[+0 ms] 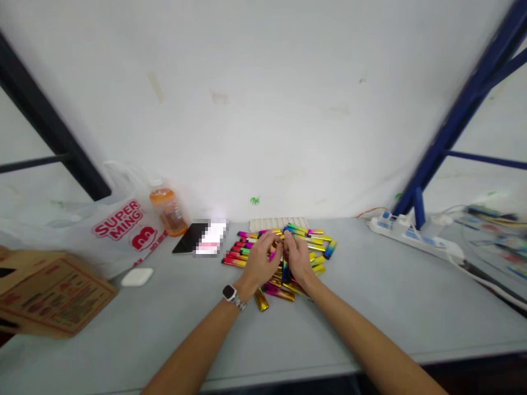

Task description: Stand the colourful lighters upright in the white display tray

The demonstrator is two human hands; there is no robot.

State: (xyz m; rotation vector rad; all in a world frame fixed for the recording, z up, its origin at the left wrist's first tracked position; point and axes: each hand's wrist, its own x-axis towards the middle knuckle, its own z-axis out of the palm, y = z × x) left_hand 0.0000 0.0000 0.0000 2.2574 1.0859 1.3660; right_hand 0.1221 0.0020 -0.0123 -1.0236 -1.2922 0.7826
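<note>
We're on a smooth grey tabletop (164,340) across the lower frame; just below centre, a heap of glossy rainbow-metallic slim sticks (280,294). Our left hand (263,258) curls there, grip unclear; our right hand (298,259) grips a shiny blue-ended slim stick (285,272).

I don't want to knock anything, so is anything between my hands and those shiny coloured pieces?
Nothing visible is: your left hand and right hand are right at the shiny pieces. The bottle stands off to the left, the power strip to the right.
</note>
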